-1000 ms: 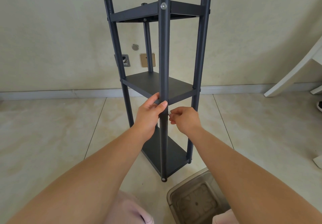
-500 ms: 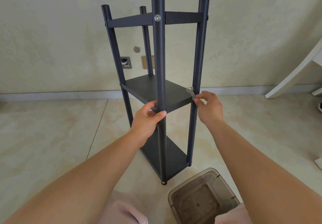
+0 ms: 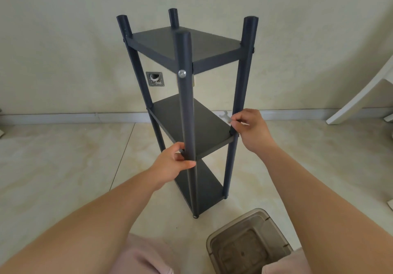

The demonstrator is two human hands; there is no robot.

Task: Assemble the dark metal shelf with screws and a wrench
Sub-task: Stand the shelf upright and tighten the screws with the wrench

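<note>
Your dark metal shelf (image 3: pixel 197 48) stands upright on the pale tiled floor (image 3: pixel 63 167), close to the cream wall (image 3: pixel 63 39). It has four round matte posts and three flat rectangular tiers: top, middle and bottom. A silver screw head (image 3: pixel 182 73) shows on the nearest post, level with the top tier.

Your left hand (image 3: pixel 171 166) grips that nearest post at the front corner of the middle tier, fingers curled round it. Your right hand (image 3: pixel 252 129) pinches a small silver wrench (image 3: pixel 225 116) at the right front post, at the middle tier's corner; only the wrench's forked end shows past the post.

A translucent brown plastic bin (image 3: pixel 247 246) sits on the floor just in front of the shelf's base.
</note>
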